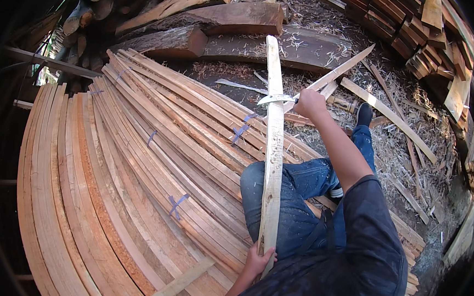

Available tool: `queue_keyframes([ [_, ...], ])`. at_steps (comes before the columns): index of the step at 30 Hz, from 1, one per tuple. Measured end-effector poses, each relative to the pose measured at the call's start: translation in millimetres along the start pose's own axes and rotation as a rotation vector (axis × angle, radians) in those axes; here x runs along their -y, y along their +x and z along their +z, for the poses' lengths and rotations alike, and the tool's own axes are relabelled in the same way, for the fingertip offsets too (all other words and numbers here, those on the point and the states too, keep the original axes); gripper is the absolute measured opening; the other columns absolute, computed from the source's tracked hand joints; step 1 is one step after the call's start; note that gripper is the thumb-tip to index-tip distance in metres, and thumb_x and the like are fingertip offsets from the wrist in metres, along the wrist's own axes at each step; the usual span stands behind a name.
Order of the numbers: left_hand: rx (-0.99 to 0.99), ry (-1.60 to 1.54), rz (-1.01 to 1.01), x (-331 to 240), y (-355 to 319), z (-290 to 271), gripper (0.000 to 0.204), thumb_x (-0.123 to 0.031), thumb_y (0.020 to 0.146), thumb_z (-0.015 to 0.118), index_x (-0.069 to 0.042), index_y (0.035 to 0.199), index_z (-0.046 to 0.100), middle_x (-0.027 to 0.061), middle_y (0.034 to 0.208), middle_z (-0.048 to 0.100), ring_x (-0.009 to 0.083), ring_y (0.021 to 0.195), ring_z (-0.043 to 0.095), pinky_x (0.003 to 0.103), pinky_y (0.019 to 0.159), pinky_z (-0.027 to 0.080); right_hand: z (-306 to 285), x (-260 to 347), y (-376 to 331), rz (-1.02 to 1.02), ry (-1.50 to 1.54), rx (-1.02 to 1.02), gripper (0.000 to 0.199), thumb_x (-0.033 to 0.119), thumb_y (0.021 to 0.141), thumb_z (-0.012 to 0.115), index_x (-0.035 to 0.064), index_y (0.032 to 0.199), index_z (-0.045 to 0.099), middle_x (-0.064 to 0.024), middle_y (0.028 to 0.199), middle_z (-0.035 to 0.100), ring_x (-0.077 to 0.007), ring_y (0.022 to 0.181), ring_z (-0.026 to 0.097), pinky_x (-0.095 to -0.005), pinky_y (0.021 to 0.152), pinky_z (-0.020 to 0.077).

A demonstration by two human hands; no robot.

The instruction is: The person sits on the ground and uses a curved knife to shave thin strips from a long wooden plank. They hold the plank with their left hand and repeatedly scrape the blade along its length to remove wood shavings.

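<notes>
Pale wood strip (273, 161) ran near to far over the jeans (303, 183), its near part gripped by the left hand (258, 259); the right hand (310, 104) clasped a knife (275, 99) across its far part.

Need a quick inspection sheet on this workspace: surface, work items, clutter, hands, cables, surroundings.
Surface: long wooden strips spread in a fan, several bundles bound with bluish ties.
Work items: pale board lying over the person's jeans-clad leg; knife with its blade across the board's far part; cutting contact unclear.
Clutter: shavings over the ground, loose slat among them.
Hands: left hand grips the board's near end; right hand holds the knife.
Cables: nothing seen.
Surroundings: stacked lumber upper right, logs upper left, thick beams beyond the strips.
</notes>
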State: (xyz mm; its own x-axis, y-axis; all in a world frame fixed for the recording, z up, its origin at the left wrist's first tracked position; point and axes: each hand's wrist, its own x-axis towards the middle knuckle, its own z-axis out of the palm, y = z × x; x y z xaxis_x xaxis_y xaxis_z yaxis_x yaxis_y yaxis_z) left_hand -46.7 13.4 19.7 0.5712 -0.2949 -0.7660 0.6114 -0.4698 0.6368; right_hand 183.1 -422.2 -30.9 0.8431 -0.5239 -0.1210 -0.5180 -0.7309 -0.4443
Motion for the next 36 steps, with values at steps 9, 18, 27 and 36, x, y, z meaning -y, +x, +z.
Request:
queue_keyframes([
  [9, -0.080, 0.047, 0.053, 7, -8, 5, 0.026, -0.010, 0.091, 0.064, 0.005, 0.110, 0.055, 0.0100, 0.079, 0.066, 0.0155, 0.066, 0.066, 0.030, 0.059, 0.055, -5, 2, 4, 0.054, 0.099, 0.023, 0.027, 0.026, 0.075, 0.065, 0.0017, 0.086, 0.072, -0.0224, 0.087, 0.070, -0.0364, 0.083, 0.069, -0.0453, 0.075, 0.0557],
  [18, -0.201, 0.223, 0.138, 12, -11, 8, 0.026, -0.015, 0.087, 0.069, 0.003, 0.101, 0.056, 0.0135, 0.075, 0.066, 0.0204, 0.065, 0.067, 0.034, 0.060, 0.054, 42, -96, -94, 0.244, 0.260, 0.077, 0.040, 0.036, 0.081, 0.068, -0.0048, 0.081, 0.069, -0.0282, 0.083, 0.066, -0.0422, 0.084, 0.066, -0.0490, 0.076, 0.0517],
  [27, -0.406, 0.657, 0.135, -11, -51, 10, 0.039, -0.023, 0.082, 0.073, -0.003, 0.103, 0.047, 0.0170, 0.078, 0.066, 0.0354, 0.074, 0.067, 0.042, 0.066, 0.051, 56, -126, -217, 0.265, 0.523, -0.095, 0.034, 0.029, 0.087, 0.067, -0.0030, 0.076, 0.068, -0.0204, 0.058, 0.059, -0.0342, 0.050, 0.054, -0.0416, 0.053, 0.0423],
  [36, -0.396, 0.786, 0.085, 25, -49, 9, 0.066, -0.018, 0.073, 0.077, 0.002, 0.121, 0.037, 0.0285, 0.108, 0.053, 0.0469, 0.102, 0.055, 0.049, 0.087, 0.044, -40, -63, -155, -0.065, 0.020, -0.073, 0.017, 0.023, 0.073, 0.066, 0.0062, 0.071, 0.071, -0.0182, 0.067, 0.066, -0.0366, 0.065, 0.066, -0.0443, 0.062, 0.0542],
])
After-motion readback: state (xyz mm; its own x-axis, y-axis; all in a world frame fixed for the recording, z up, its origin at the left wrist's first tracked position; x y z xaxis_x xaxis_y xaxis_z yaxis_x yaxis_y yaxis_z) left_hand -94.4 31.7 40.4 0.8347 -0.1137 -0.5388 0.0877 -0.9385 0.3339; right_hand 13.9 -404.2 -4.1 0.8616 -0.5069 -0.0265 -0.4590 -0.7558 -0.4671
